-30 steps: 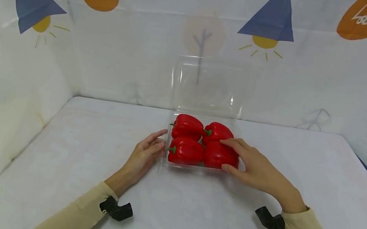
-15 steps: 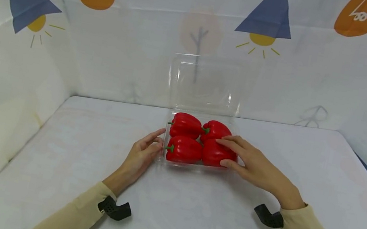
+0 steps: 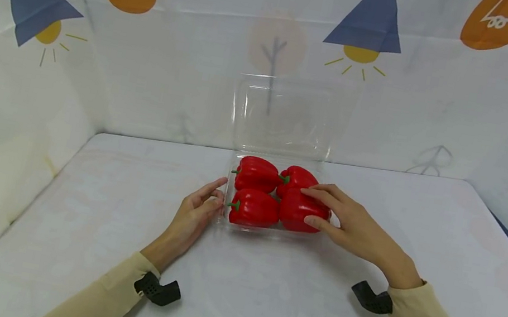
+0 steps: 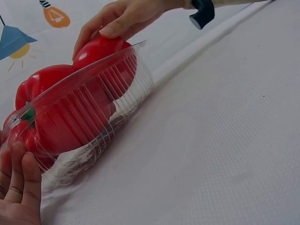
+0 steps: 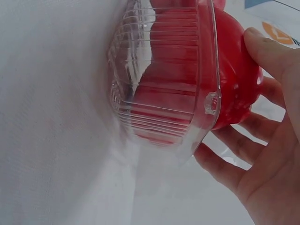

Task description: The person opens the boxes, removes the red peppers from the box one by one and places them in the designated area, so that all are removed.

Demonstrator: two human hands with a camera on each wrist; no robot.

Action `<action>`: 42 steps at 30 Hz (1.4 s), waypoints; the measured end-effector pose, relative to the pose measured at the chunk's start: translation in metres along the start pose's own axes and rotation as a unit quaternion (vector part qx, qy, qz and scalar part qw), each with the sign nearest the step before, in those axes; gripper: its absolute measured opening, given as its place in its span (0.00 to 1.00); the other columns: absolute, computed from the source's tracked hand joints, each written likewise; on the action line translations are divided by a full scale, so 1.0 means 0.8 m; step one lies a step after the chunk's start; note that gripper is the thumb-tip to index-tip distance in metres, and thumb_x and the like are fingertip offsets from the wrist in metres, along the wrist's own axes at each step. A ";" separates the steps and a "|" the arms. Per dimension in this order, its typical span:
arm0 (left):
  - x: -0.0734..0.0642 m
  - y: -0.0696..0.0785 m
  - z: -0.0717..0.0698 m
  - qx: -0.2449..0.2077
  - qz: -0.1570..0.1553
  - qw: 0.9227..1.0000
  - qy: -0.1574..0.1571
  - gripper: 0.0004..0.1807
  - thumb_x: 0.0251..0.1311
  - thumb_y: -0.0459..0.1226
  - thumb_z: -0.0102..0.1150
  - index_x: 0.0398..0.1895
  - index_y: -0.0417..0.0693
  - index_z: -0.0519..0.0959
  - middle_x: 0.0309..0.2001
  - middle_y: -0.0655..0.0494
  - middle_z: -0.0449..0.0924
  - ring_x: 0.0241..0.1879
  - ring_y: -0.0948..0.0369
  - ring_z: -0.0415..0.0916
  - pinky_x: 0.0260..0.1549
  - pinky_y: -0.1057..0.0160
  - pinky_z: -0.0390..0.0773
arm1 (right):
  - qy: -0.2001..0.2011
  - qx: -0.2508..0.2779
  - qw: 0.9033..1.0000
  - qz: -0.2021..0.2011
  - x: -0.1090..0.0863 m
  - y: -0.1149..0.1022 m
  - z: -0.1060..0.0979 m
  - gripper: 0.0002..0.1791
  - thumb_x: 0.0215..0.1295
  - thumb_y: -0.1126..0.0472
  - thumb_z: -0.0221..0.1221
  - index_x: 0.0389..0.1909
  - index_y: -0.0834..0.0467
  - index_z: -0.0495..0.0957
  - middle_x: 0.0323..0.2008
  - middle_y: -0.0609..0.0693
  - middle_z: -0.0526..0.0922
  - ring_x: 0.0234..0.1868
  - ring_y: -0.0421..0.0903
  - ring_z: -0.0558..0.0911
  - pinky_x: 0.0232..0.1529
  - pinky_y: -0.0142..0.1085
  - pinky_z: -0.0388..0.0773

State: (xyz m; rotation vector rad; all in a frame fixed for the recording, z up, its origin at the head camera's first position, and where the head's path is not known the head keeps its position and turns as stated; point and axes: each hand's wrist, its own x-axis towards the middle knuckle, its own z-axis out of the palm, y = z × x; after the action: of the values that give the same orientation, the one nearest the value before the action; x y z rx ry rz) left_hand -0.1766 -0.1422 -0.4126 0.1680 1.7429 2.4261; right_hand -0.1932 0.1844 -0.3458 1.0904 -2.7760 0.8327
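Several red bell peppers sit in a clear plastic clamshell container (image 3: 246,229) in the middle of the table. My right hand (image 3: 349,226) grips the front right bell pepper (image 3: 295,210) from above, thumb in front and fingers behind. In the left wrist view this bell pepper (image 4: 101,49) stands above the container's rim. The right wrist view shows the fingers curved around the bell pepper (image 5: 236,70) beside the clear wall. My left hand (image 3: 192,215) rests against the container's left side, its fingers fairly straight. A front left bell pepper (image 3: 255,208) lies with its green stem facing left.
The container's clear lid (image 3: 286,119) stands raised at the back, near the printed fabric wall (image 3: 172,70). A white cloth covers the table (image 3: 235,291). Fabric walls also border the left and right sides.
The head view has shifted slightly. The front right bell pepper has risen and tilted a little in my right hand's grip. My left hand stays at the container's side.
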 end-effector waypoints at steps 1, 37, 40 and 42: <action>0.000 0.000 0.000 0.000 0.000 1.000 0.000 0.28 0.66 0.32 0.48 0.70 0.43 0.60 0.41 0.59 0.68 0.38 0.69 0.69 0.42 0.75 0.74 | 0.000 0.002 1.000 0.000 0.000 0.000 -0.001 0.29 0.62 0.51 0.61 0.64 0.46 0.67 0.59 0.44 0.69 0.52 0.41 0.73 0.42 0.37 0.79; 0.000 0.000 0.000 -0.005 -0.001 1.000 0.003 0.28 0.66 0.32 0.47 0.70 0.42 0.59 0.41 0.58 0.68 0.38 0.68 0.70 0.42 0.75 0.74 | 0.074 -0.010 0.997 -0.018 -0.002 0.004 -0.028 0.32 0.57 0.56 0.65 0.63 0.47 0.67 0.60 0.42 0.70 0.57 0.37 0.73 0.50 0.25 0.75; 0.000 0.000 0.000 -0.002 -0.001 1.000 0.002 0.28 0.66 0.32 0.47 0.70 0.42 0.59 0.42 0.57 0.68 0.39 0.68 0.69 0.42 0.75 0.74 | 0.084 -0.008 0.996 -0.022 -0.003 0.006 -0.029 0.33 0.56 0.57 0.66 0.63 0.48 0.67 0.59 0.43 0.71 0.56 0.37 0.73 0.49 0.21 0.74; 0.000 0.000 0.000 -0.002 -0.001 1.000 0.001 0.28 0.66 0.32 0.47 0.70 0.42 0.59 0.42 0.56 0.67 0.39 0.68 0.69 0.42 0.75 0.74 | 0.091 -0.007 0.996 -0.025 -0.003 0.008 -0.029 0.33 0.55 0.58 0.67 0.63 0.49 0.67 0.59 0.43 0.71 0.55 0.36 0.73 0.49 0.20 0.73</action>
State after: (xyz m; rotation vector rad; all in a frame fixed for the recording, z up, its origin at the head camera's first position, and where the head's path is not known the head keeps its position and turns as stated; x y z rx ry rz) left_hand -0.1769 -0.1419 -0.4127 0.1638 1.7374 2.4296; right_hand -0.1989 0.2016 -0.3292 1.0220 -2.5912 0.8592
